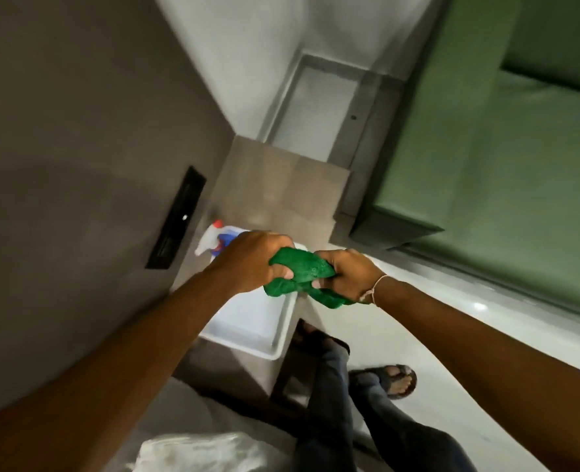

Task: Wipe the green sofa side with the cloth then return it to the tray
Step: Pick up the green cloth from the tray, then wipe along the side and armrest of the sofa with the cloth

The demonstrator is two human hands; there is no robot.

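Fingers [283,272] of the left hand [252,264] curl tight into one end of a bunched green cloth [302,279], while the fingers of the right hand [344,275] pinch the other end, thumb pressed on top. The cloth is stretched and crumpled between the two fists, held in the air just above the far right corner of a white tray [275,342]. A pale thread bracelet [373,291] circles the right wrist. Both bare forearms reach in from the lower edge of the frame.

The tray sits on a low grey-brown desk [281,185] against a dark wall. At the tray's far left end stands a white spray bottle [213,241] with a red and blue nozzle, partly hidden behind the left hand. To the right of the tray, across a strip of pale floor [451,335], runs the green sofa [503,172], its side panel facing the tray. Below the tray, the person's legs in dark jeans [336,403] show, with one foot in a dark sandal [397,379] on the floor. A crumpled white bag [196,451] lies nearest the camera, blurred.
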